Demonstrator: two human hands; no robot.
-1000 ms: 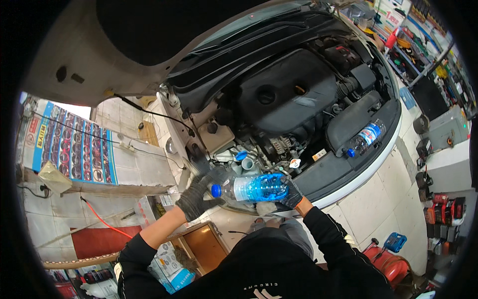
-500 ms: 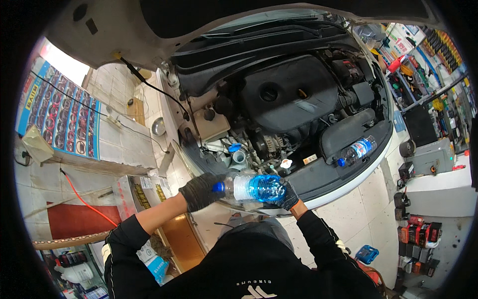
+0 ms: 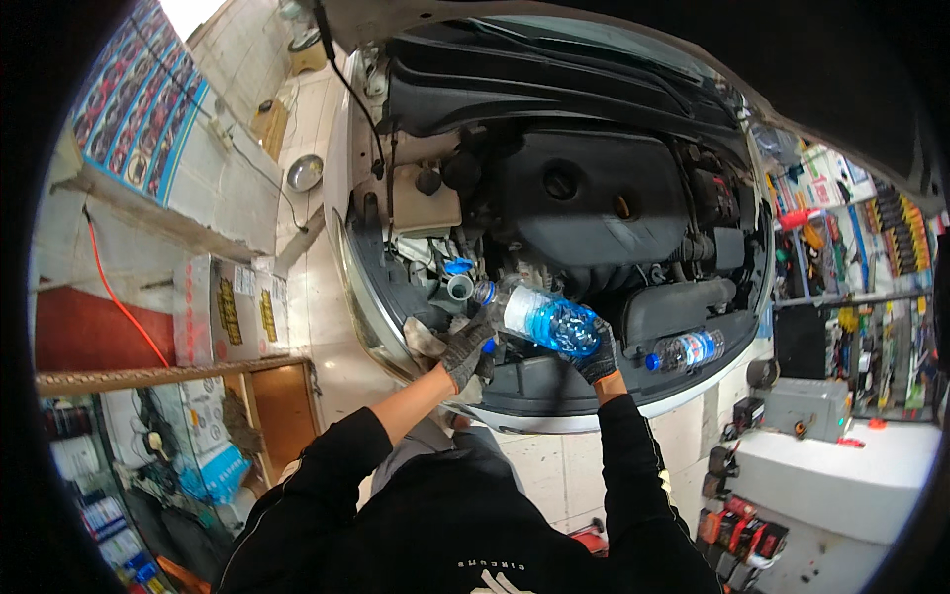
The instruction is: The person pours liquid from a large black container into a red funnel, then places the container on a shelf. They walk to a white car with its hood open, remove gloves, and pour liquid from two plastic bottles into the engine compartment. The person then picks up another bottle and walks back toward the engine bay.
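Note:
My right hand, in a dark glove, grips the base end of a clear plastic bottle with blue liquid in it. The bottle lies tilted, its neck pointing left, close to the open filler neck in the engine bay. A blue flip lid stands up behind that filler neck. Below the bottle's neck is my gloved left hand, its fingers closed around a small blue bottle cap. The bottle's mouth shows no cap.
A second bottle with a blue cap lies on the front panel at right. The black engine cover and a pale coolant reservoir sit behind. The raised hood hangs overhead. Cardboard boxes stand at left.
The cap has come off the bottle and is at my left hand. The bottle has moved forward, its mouth now beside the filler neck. The view has shifted and turned.

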